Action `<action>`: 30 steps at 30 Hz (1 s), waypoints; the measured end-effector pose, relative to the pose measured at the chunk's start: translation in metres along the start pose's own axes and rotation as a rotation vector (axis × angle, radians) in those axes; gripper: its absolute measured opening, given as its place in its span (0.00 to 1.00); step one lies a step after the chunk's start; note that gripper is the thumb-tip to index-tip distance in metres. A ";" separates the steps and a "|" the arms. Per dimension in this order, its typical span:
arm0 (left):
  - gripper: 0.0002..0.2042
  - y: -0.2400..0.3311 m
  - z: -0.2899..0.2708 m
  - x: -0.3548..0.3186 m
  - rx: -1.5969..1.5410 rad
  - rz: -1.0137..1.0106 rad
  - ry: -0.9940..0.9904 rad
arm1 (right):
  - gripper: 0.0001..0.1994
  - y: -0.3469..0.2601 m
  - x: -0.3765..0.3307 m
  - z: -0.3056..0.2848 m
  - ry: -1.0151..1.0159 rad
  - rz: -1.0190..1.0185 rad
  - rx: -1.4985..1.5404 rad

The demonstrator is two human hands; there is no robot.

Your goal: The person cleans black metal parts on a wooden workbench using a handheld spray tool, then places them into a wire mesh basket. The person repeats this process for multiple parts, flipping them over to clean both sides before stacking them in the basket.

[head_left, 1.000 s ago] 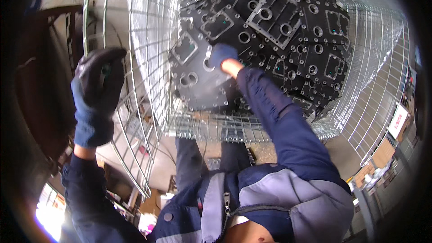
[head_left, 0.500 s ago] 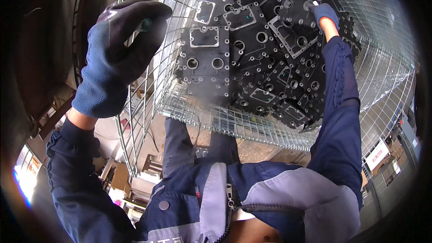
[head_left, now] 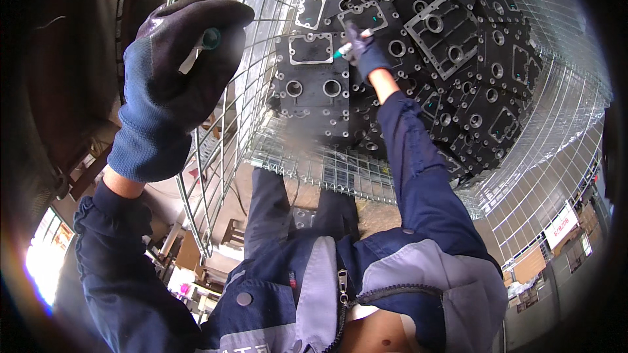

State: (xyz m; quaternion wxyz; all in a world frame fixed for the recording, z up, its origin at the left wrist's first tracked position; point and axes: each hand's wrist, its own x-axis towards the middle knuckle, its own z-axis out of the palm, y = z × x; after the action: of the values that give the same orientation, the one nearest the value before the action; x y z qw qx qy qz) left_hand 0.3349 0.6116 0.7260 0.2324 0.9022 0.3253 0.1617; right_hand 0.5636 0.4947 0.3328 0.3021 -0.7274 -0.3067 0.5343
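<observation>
My right hand (head_left: 367, 57), in a dark blue glove, grips a white marker with a green tip (head_left: 341, 51). The green end points down and left, beside the rectangular raised frame of a black metal cover plate (head_left: 314, 106) lying at the left of the pile; whether it touches the plate I cannot tell. My left hand (head_left: 171, 68), gloved too, is raised near the cage's left side. Thumb and fingers curl round a small teal marker cap (head_left: 210, 38), whose round end shows between them. More black plates (head_left: 454, 46) with holes and bare-metal rims lie heaped to the right.
A wire mesh cage (head_left: 366, 186) lined with clear plastic film (head_left: 556, 108) surrounds the plates. Its left mesh panel (head_left: 212, 134) stands beside my left forearm. Several plates carry small green marks. A white sign (head_left: 561, 225) hangs on the mesh at the right.
My right hand has moved left with the marker, from a plate at the upper right to the left plate. My left hand stays raised, still round the cap. The view has shifted slightly.
</observation>
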 end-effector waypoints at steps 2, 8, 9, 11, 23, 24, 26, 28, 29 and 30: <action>0.11 -0.003 0.001 -0.003 0.012 0.017 0.002 | 0.27 -0.009 -0.001 0.038 -0.085 0.191 0.150; 0.11 -0.008 0.000 -0.005 -0.006 0.069 0.010 | 0.24 0.000 -0.025 0.059 0.128 -0.111 -0.161; 0.11 -0.008 -0.001 -0.005 0.006 0.084 0.007 | 0.24 -0.003 -0.026 0.053 0.097 0.006 -0.163; 0.11 -0.008 0.000 -0.005 -0.008 0.064 0.012 | 0.24 0.000 -0.031 0.035 0.042 0.245 -0.162; 0.11 0.010 -0.007 -0.009 -0.130 -0.274 -0.005 | 0.22 0.045 -0.065 0.086 -0.041 0.567 -0.800; 0.10 0.007 -0.008 -0.018 -0.216 -0.308 0.017 | 0.22 0.045 -0.065 0.082 -0.022 0.507 -0.718; 0.10 -0.018 0.007 -0.014 -0.202 -0.180 -0.022 | 0.17 0.046 -0.077 0.061 0.090 0.486 -0.679; 0.10 -0.015 0.007 -0.009 -0.097 -0.136 -0.025 | 0.15 0.026 -0.091 0.039 0.071 0.403 -0.634; 0.10 -0.014 0.007 -0.011 -0.096 -0.147 -0.026 | 0.16 0.012 -0.099 0.028 0.088 0.405 -0.586; 0.10 -0.012 0.004 -0.012 -0.091 -0.158 -0.025 | 0.16 0.002 -0.106 0.018 0.066 0.367 -0.627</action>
State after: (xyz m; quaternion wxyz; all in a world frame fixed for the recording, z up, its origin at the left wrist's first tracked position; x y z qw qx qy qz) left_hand 0.3220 0.6109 0.7147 0.2893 0.8643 0.3848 0.1460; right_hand 0.5209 0.4138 0.3901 -0.0269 -0.8446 -0.3100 0.4357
